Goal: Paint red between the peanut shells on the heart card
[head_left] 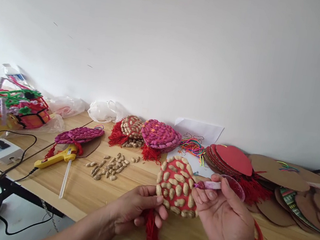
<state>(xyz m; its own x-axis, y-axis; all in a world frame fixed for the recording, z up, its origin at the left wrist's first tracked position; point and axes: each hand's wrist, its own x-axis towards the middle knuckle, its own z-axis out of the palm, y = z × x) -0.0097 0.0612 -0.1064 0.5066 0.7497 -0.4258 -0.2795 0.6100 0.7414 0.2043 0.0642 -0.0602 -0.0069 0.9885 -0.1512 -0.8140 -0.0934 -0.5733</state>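
My left hand (148,206) pinches the lower left edge of a red disc studded with peanuts (170,193). A red tassel (152,231) hangs below it. Between the thumb and fingers of my right hand (225,221) is a purple-tipped pen-like tool (210,185); whether it is a marker or a brush I cannot tell. Its tip points left, close to the peanuts at the disc's right edge. Behind that hand shows a round clear dish (236,189) stained purple, partly hidden by the fingers. The peanuts on the disc are still their natural tan.
Loose peanuts (112,165) lie on the wooden table left of my hands. A yellow glue gun (58,158) with a cord rests farther left, by purple decorated pieces (80,134). Behind are finished discs (162,134), coloured cords (194,146), red discs (233,159) and cardboard shapes (277,172).
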